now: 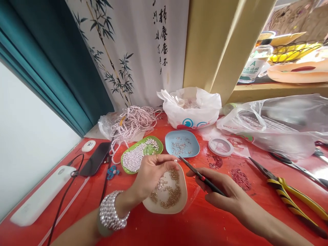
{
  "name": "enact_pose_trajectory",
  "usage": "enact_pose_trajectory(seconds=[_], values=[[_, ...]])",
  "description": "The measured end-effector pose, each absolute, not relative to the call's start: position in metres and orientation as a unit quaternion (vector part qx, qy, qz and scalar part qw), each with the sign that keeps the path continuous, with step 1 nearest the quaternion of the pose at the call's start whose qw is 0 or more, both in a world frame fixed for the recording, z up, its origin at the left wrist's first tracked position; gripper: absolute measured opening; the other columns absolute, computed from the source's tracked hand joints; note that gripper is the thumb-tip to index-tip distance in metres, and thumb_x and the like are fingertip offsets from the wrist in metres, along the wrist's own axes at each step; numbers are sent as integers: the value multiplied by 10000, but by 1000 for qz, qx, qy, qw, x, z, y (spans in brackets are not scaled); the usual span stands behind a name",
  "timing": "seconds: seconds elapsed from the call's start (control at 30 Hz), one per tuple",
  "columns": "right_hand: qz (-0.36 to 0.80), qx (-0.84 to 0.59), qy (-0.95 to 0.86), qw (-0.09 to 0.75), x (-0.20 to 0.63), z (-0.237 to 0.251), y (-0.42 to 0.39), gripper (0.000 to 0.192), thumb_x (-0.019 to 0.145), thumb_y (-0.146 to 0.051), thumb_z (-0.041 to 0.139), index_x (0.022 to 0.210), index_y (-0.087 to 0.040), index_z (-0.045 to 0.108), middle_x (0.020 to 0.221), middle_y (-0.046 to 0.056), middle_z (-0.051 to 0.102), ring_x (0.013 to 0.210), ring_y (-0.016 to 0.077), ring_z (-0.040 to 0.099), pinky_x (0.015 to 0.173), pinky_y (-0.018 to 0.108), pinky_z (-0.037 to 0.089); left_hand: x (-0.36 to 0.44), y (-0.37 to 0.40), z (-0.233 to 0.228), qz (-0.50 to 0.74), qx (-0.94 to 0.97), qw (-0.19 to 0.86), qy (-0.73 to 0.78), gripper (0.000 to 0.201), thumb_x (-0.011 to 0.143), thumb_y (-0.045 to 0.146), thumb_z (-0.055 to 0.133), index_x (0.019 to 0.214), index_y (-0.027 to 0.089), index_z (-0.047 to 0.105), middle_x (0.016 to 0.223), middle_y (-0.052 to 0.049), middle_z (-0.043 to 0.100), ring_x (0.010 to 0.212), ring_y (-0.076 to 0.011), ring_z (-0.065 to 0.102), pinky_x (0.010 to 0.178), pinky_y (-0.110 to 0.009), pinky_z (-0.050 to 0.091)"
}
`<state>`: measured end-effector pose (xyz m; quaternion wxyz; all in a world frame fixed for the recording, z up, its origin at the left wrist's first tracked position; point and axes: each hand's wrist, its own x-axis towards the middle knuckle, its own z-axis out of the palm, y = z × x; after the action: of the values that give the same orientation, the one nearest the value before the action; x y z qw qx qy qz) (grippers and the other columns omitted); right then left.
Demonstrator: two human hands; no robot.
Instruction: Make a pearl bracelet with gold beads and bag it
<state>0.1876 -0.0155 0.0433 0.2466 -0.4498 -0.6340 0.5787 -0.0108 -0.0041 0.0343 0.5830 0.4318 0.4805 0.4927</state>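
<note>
Pinching something tiny, left hand (151, 172) hovers over the bead dish (179, 201); right hand (220, 188) grips pliers (202, 177), best kept steady and close

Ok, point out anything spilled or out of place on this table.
Nothing looks spilled. The pearl strands trail in a tangled heap over the green dish, and the yellow pliers lie loose near the right hand.

Yellow-handled pliers (294, 194), phone (96, 160), plastic bags (191, 107)
</note>
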Motion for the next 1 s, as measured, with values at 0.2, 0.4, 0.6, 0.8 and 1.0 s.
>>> enact_pose_trajectory(seconds=[0.2,0.4,0.6,0.8,1.0], values=[[569,-461,-635,244,190,35,-14,425,672,-193,514,1091,-181,580,806,28,583,752,196,538,608,278,447,-11,-4,36,474,474,568,477,80,649,252,702,669,176,712,643,-22,684,632,-111,587,635,-202,458],[619,-436,-601,258,188,37,-12,349,639,-191,523,978,-186,609,751,4,535,667,149,485,576,246,399,-10,-4,36,466,480,559,490,105,649,270,693,630,167,706,702,-39,685,618,-119,568,597,-212,448],[664,-408,-571,259,188,35,-9,360,617,-173,513,964,-168,611,701,-7,466,627,121,435,541,224,354,-11,-3,32,469,475,563,487,122,654,282,690,661,162,708,661,-46,677,601,-132,562,584,-234,452],[665,-404,-572,261,188,32,-10,370,631,-167,516,991,-157,600,699,-9,464,624,114,431,541,217,351,-11,-4,31,479,451,583,477,114,650,260,701,716,168,711,602,-17,665,596,-108,569,615,-211,449],[572,-440,-648,242,188,30,-14,367,700,-182,514,1062,-168,580,811,28,570,742,172,522,644,271,441,-10,-6,34,477,448,582,483,120,643,266,699,700,161,711,596,-24,663,575,-115,563,601,-225,452]])
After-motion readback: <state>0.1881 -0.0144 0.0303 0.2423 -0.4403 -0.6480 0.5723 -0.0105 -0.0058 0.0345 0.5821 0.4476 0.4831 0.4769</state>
